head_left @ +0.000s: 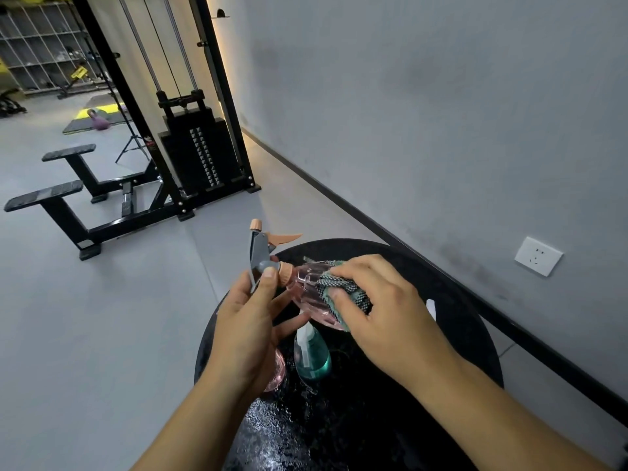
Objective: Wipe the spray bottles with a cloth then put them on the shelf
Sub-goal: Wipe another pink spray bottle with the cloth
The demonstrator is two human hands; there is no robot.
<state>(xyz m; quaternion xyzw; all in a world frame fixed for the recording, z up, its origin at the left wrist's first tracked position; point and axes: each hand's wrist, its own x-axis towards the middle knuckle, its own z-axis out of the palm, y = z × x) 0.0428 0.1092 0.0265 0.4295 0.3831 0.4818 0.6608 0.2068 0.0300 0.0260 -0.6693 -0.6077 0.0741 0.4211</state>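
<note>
Black and glossy, the round bench (458, 300) carries the things of the task and stands close to a grey wall (441, 113), where a white socket (538, 256) is fixed low down. On the bench stands a teal spray bottle (312, 356) with a white head, upright, just under the two hands. Beside it, to the left, a second pink bottle (276, 375) is partly hidden behind the left wrist, so its shape cannot be told well. A small white object (431, 307) shows behind the right hand; what it is cannot be told. Farther away on the grey floor (102, 334) stands a black weight machine (200, 158) with two padded supports. A purple kettlebell (100, 120) lies on a mat, and a white shelf unit (40, 45) is at the far end of the room.

The pink spray bottle (306, 287) is held in the air above the bench, lying nearly on its side, with its grey and orange trigger head (261, 256) pointing to the left and up. The left hand (248, 328) grasps this head; the thumb lies over the neck and the fingers curl under it. The right hand (380, 307) comes from the right with the palm down and pinches a folded teal cloth (346, 294), which it presses against the pink body of the bottle.
</note>
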